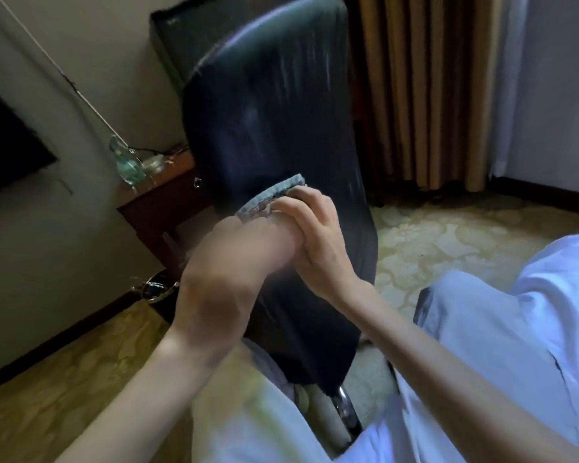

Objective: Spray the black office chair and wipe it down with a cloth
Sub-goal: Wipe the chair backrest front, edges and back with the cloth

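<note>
Grey cloth (270, 194) on black chair (271, 105), mostly hidden, tight in right hand (318, 238); blurred left hand (238, 262) alongside, grip unclear.

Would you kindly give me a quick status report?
Right hand grips cloth on chair back. Left hand alongside, blurred, grip unclear. Nothing blocking.

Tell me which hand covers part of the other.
The left hand, blurred and nearer the camera, overlaps the right hand, whose curled fingers meet the grey cloth.
</note>
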Available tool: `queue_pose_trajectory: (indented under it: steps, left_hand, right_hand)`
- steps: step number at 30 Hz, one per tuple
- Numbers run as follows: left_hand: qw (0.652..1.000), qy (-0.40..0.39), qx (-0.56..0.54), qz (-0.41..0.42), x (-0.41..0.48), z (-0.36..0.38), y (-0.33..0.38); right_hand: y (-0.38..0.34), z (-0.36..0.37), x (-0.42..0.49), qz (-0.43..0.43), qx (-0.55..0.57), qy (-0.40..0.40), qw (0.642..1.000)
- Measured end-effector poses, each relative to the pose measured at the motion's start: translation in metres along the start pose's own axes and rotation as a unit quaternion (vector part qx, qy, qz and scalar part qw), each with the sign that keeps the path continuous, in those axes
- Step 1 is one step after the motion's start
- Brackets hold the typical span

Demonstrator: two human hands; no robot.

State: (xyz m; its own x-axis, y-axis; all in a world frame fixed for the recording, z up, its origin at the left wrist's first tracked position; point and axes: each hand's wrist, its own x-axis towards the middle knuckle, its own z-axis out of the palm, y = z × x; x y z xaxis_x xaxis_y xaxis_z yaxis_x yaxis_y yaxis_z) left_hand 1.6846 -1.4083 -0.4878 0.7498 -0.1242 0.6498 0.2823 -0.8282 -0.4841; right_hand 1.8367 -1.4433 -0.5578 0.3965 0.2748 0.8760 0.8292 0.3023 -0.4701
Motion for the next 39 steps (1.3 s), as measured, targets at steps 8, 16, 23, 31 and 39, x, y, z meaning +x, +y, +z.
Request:
queue_pose_trajectory:
  steps: [8, 16, 23, 31, 39]
  left_hand:
    - [0.990, 0.130, 0.007, -0.052, 0.052, -0.021, -0.019]
    - [0.995, 0.085, 0.027, -0.049, 0.000, 0.055, 0.026]
    - [0.999, 0.002, 0.033, -0.022, -0.057, 0.111, 0.070]
    - [0.998, -0.008, 0.000, -0.063, -0.026, 0.065, 0.058]
    - [0.985, 0.123, -0.005, -0.123, 0.068, -0.049, -0.021]
  right_hand:
    - [-0.025, -0.025, 0.087, -0.084, 0.023, 0.029, 0.996]
    - [0.041, -0.012, 0.010, 0.000, 0.004, -0.077, 0.997]
    - [0.081, 0.000, -0.096, 0.133, -0.005, -0.141, 0.981]
    - [0.049, -0.007, -0.061, 0.119, 0.046, -0.113, 0.985]
    - [-0.054, -0.027, 0.102, -0.056, 0.049, 0.017, 0.997]
